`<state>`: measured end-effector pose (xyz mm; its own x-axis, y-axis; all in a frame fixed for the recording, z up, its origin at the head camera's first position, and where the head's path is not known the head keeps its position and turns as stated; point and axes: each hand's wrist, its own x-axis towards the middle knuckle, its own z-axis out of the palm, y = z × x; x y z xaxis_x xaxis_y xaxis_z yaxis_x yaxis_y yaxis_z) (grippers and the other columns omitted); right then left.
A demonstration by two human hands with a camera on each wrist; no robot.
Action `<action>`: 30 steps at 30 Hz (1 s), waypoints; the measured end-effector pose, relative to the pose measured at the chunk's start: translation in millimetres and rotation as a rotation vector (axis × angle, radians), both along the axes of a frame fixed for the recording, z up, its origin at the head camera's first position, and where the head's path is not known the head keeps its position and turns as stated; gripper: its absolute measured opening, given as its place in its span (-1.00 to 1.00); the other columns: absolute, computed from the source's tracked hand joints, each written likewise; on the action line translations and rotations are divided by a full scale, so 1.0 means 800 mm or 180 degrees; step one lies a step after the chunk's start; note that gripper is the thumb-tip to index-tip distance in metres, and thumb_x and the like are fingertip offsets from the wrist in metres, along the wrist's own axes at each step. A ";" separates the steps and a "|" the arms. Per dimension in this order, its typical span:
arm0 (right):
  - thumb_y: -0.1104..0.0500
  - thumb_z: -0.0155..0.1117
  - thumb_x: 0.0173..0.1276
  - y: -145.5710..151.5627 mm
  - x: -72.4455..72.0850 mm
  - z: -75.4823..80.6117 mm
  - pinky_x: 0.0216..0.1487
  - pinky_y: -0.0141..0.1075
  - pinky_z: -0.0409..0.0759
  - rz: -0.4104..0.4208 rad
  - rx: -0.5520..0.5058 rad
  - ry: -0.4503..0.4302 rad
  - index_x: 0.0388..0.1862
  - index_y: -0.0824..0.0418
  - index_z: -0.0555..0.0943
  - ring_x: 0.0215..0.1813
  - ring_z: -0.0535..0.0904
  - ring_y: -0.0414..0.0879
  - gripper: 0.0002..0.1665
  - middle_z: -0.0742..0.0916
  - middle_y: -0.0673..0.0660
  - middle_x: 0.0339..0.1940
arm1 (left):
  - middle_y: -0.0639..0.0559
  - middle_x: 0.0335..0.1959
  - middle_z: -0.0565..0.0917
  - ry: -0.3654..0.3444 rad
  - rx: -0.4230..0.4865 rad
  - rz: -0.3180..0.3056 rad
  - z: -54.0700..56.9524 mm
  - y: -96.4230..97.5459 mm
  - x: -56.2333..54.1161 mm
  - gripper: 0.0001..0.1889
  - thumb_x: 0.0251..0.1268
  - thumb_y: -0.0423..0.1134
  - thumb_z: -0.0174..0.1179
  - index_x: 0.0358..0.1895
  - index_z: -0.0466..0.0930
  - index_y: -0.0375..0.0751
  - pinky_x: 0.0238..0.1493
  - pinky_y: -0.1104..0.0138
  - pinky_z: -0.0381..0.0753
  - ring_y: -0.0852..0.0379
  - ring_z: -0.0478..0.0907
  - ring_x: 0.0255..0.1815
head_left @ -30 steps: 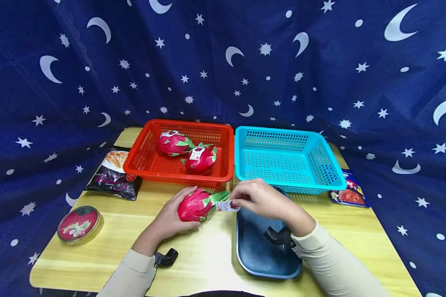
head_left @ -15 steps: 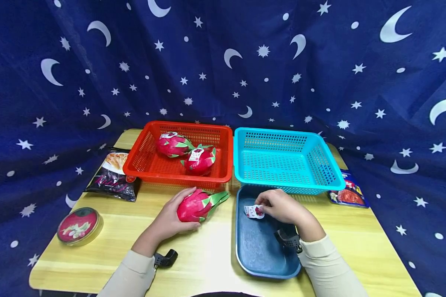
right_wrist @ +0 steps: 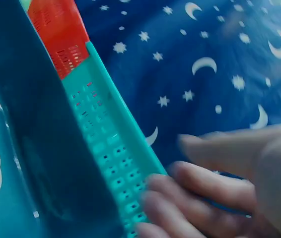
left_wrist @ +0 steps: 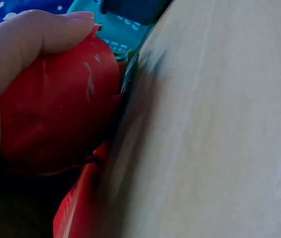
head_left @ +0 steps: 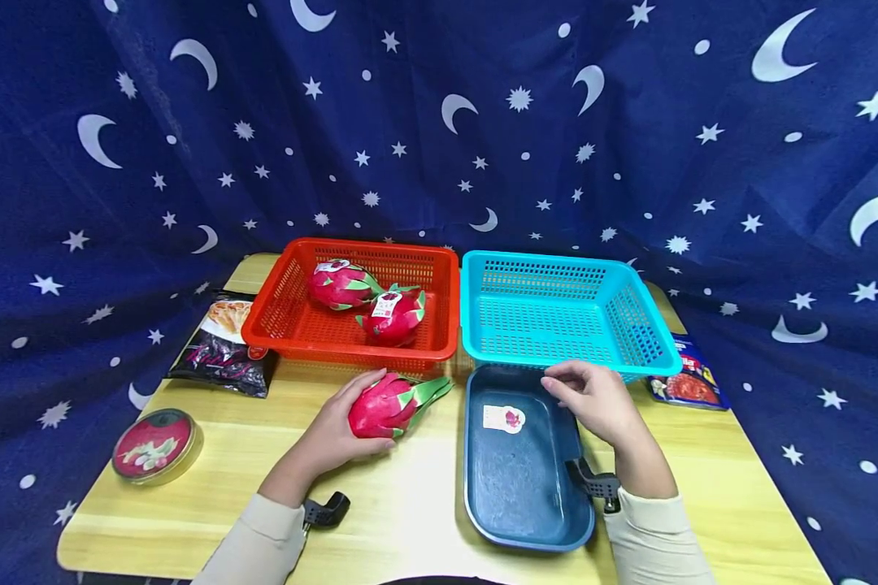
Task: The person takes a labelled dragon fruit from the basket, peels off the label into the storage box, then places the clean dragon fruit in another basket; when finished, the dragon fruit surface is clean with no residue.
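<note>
My left hand (head_left: 340, 431) grips a dragon fruit (head_left: 384, 406) with red skin and green leaf tips, near the middle of the table. In the left wrist view the thumb lies over the top of the red fruit (left_wrist: 61, 104). A white label sticker (head_left: 503, 418) with a fruit picture lies in the dark blue tray (head_left: 527, 496). Above the tray's right rim hovers my right hand (head_left: 600, 402), fingers loosely bent and holding nothing. Two more dragon fruits, one at the back (head_left: 340, 284) and one in front (head_left: 395, 318), each with a label, lie in the red basket (head_left: 351, 351).
A turquoise basket (head_left: 556, 321) stands right of the red one, behind the tray. On the left are a black snack bag (head_left: 223, 349) and a round tin (head_left: 157, 445). A blue packet (head_left: 691, 378) lies at the right edge. A starry blue cloth (head_left: 410, 122) hangs behind the table.
My right hand moved right from the dragon fruit with the label sticker, let it go in the tray, then lifted away to the right. The left hand has kept its grip in place.
</note>
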<state>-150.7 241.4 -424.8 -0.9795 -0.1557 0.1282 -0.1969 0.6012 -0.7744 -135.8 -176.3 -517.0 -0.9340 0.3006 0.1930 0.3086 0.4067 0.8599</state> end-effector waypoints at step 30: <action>0.42 0.15 0.61 0.045 -0.005 -0.072 0.14 -0.18 0.64 -0.0678 -0.6145 -0.0641 -0.20 0.42 0.58 -0.15 0.65 0.10 -0.89 0.70 0.29 -0.28 | 0.12 0.53 0.36 -0.0032 0.0072 0.0053 0.003 0.004 0.004 0.11 -0.14 -0.09 0.78 0.58 0.33 0.33 0.21 -0.10 0.54 -0.13 0.44 0.36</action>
<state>-154.4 277.5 -482.7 -0.9800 0.1373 -0.1439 -0.0863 -0.9454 -0.3143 -132.6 -173.0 -514.7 -0.9408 0.2806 0.1903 0.2933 0.3920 0.8720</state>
